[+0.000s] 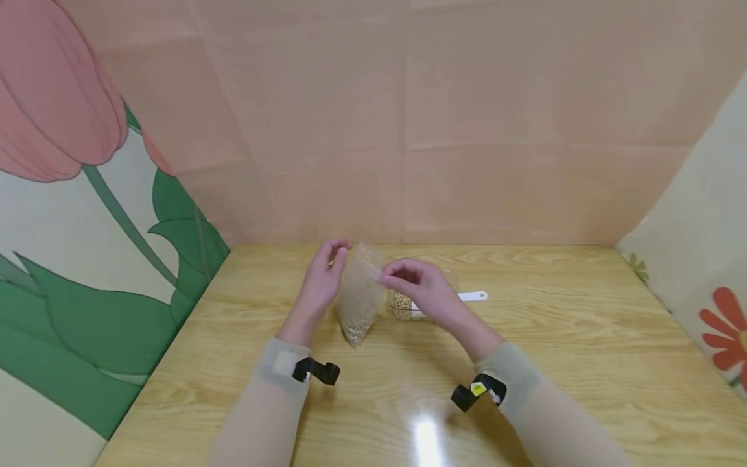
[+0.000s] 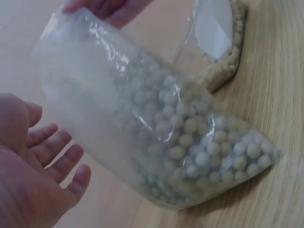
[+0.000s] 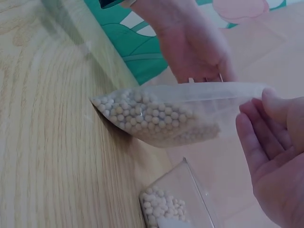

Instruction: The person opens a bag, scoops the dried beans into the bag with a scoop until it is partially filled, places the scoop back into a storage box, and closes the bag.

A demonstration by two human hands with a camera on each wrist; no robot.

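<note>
A clear plastic bag (image 1: 358, 295), partly filled with pale round balls that look like soybeans (image 2: 204, 147), stands tilted with one lower corner down on the table. My right hand (image 1: 426, 285) pinches the bag's upper edge between thumb and fingertips. On the bag's other side, my left hand (image 1: 327, 269) has its fingers loosely bent and spread, holding nothing. The left wrist view shows those fingers close beside the bag's wall; whether they touch it I cannot tell. Behind the right hand sits a clear box (image 3: 197, 178) of the same balls, partly hidden.
A white handle (image 1: 474, 296) sticks out to the right over the box; its white broad end (image 2: 213, 35) lies inside. The wooden table (image 1: 583, 337) runs back to a pink cloth wall (image 1: 467, 162). Printed flower panels (image 1: 192, 259) border the sides.
</note>
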